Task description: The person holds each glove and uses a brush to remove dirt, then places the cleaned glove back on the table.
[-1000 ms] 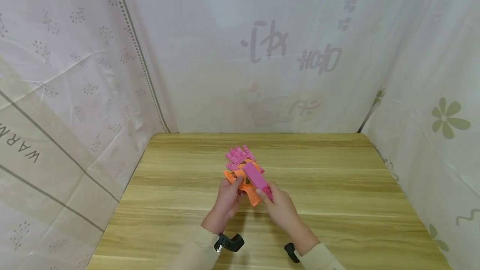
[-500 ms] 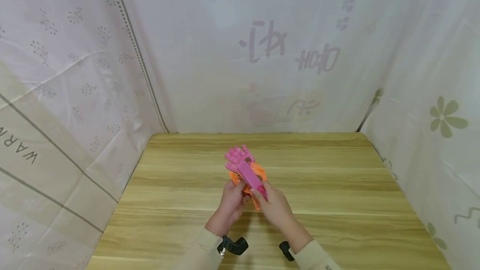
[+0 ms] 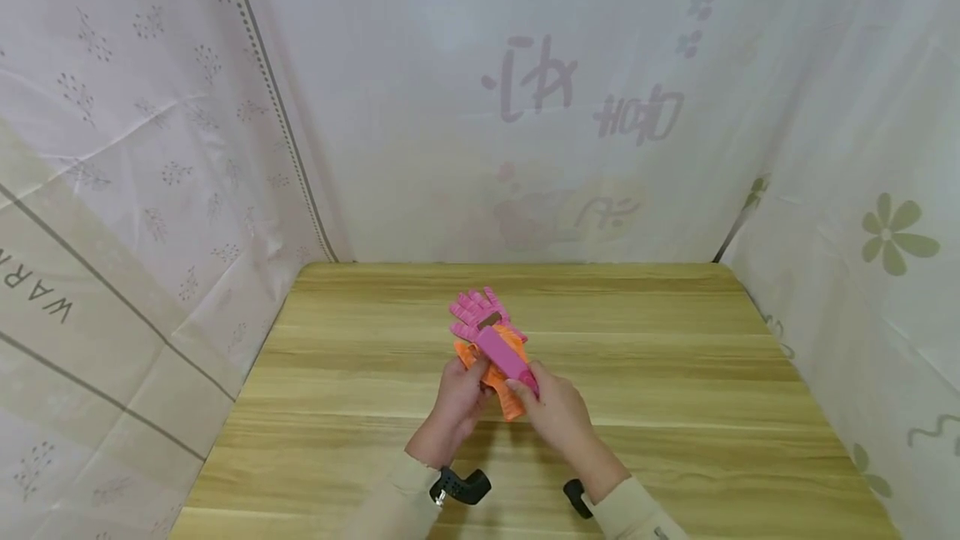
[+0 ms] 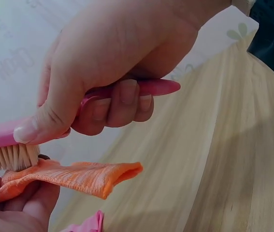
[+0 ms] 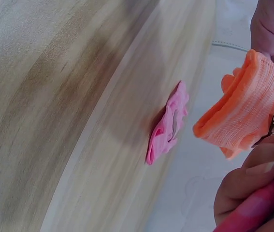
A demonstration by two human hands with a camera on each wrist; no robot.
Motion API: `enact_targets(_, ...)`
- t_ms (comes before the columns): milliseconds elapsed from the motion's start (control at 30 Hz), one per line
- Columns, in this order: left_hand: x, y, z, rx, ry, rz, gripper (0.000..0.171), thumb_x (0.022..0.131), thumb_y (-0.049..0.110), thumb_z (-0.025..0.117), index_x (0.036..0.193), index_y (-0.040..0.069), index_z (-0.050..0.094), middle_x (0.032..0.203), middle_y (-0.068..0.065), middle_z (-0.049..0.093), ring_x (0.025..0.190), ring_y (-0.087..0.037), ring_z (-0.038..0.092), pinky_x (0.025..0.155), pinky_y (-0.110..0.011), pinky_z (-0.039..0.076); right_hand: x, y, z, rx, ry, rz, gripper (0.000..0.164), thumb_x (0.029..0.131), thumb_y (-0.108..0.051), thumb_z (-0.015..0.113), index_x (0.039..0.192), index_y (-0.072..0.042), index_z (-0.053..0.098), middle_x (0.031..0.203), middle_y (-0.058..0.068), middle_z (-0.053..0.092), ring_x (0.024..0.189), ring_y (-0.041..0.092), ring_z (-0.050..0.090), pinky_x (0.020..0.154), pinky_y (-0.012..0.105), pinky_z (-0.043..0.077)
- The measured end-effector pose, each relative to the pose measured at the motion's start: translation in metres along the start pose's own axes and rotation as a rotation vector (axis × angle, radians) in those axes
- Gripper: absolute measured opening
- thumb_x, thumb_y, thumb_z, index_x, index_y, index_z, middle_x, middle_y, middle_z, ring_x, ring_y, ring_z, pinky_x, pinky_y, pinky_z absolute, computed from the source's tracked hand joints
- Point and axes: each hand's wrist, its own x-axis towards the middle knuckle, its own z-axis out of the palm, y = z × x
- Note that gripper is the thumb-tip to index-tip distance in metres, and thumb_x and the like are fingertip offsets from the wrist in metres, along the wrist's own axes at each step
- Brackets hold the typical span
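My right hand [image 3: 561,411] grips a pink brush [image 3: 501,352] by its handle, thumb laid along the back of the head. In the left wrist view the brush's pale bristles [image 4: 12,157] press down on an orange knitted glove [image 4: 79,176]. That glove is held from below by my left hand [image 3: 456,398], which pinches it with the thumb on top. Its cuff hangs free toward me, open-ended in the right wrist view. Just beyond, a pink glove [image 3: 471,311] with a brown patch lies on the table, fingers spread away from me; the brush head overlaps its lower part.
The wood-grain table [image 3: 675,340] reaches back to a pale printed curtain [image 3: 420,148], with more curtain along both sides. Dark wrist-worn devices sit on both wrists, the left one [image 3: 461,486] sticking out over the table.
The brush head has shifted a little back and forth over the orange glove, which flexes and turns in my left hand. The pink glove stays put, its brown patch now showing more.
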Motion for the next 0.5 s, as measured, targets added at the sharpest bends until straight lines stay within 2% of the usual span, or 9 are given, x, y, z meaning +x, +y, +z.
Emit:
enact_targets(167, 0.0004, 0.0012, 0.0003, -0.013, -0.008, 0.006, 0.035, 0.109, 0.022, 0.048, 0.133, -0.003, 0.053, 0.102, -0.002, 0.070, 0.074, -0.005, 0.059, 0.063, -0.020, 0.049, -0.0010, 0.0003, -0.0018, -0.007, 0.008, -0.011, 0.027, 0.099, -0.040, 0.063, 0.103, -0.013, 0.061, 0.066, -0.003, 0.046, 0.058, 0.012, 0.042, 0.052, 0.026, 0.033)
enact_targets(400, 0.0018, -0.0002, -0.0018, -0.031, -0.014, 0.015, 0.037, 0.109, 0.020, 0.047, 0.136, -0.005, 0.051, 0.106, -0.003, 0.071, 0.087, -0.007, 0.069, 0.072, -0.023, 0.057, -0.0006, 0.0033, -0.0028, -0.005, -0.008, 0.011, 0.031, 0.098, -0.042, 0.064, 0.110, -0.012, 0.062, 0.067, -0.003, 0.047, 0.058, 0.011, 0.042, 0.052, 0.024, 0.032)
enact_targets(500, 0.0014, 0.0001, -0.0024, -0.036, -0.008, 0.009, 0.038, 0.108, 0.022, 0.049, 0.135, -0.006, 0.051, 0.104, -0.003, 0.072, 0.084, -0.006, 0.067, 0.070, -0.022, 0.055, -0.0006, 0.0034, -0.0036, 0.003, -0.011, 0.016, 0.031, 0.098, -0.041, 0.064, 0.109, -0.012, 0.062, 0.066, -0.003, 0.047, 0.057, 0.011, 0.042, 0.052, 0.024, 0.031)
